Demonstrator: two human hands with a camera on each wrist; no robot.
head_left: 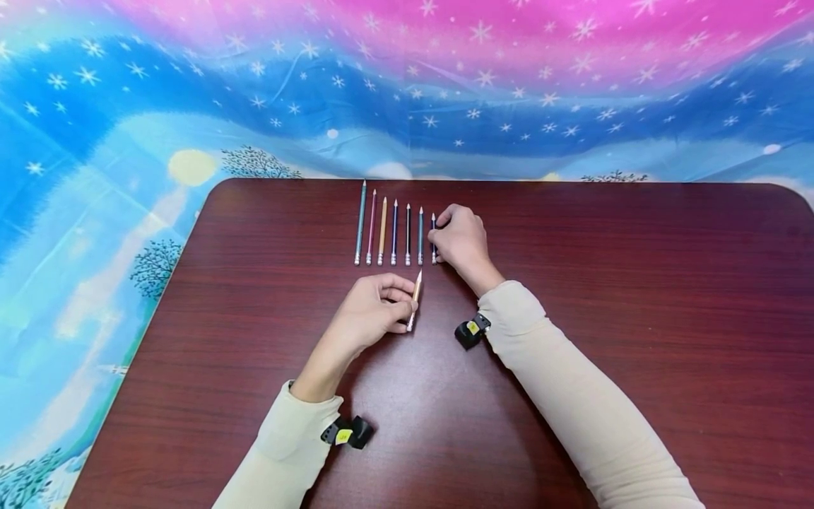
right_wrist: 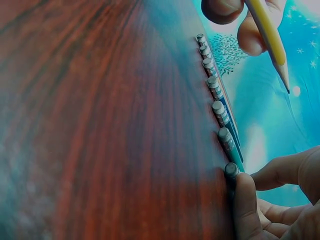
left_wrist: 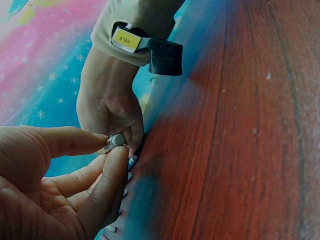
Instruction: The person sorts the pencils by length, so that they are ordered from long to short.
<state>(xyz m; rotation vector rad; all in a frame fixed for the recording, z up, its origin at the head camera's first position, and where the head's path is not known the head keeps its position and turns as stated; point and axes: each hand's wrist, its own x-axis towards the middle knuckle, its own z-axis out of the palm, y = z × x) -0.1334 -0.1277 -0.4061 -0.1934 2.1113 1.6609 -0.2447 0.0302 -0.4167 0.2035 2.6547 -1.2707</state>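
Note:
My left hand [head_left: 376, 311] pinches a short yellow pencil [head_left: 416, 291] between thumb and fingers, above the table in front of a row of pencils. Its sharpened tip points away from me; in the left wrist view its eraser [left_wrist: 118, 140] faces the camera. At the row's right end, my right hand [head_left: 464, 244] holds a short dark blue pencil [head_left: 434, 225] lying on the table. In the right wrist view the thumb [right_wrist: 245, 200] is right at that pencil's eraser [right_wrist: 231, 170]. Beside it lies a teal pencil [head_left: 420, 237], then a black pencil [head_left: 408, 235].
Farther left in the row lie a blue pencil [head_left: 395, 233], a yellow-orange pencil [head_left: 383, 232], a pink pencil [head_left: 372, 227] and a long light teal pencil [head_left: 361, 223]. Their eraser ends line up on the dark red wooden table [head_left: 623, 318]. A snowflake-patterned cloth [head_left: 407, 92] hangs behind.

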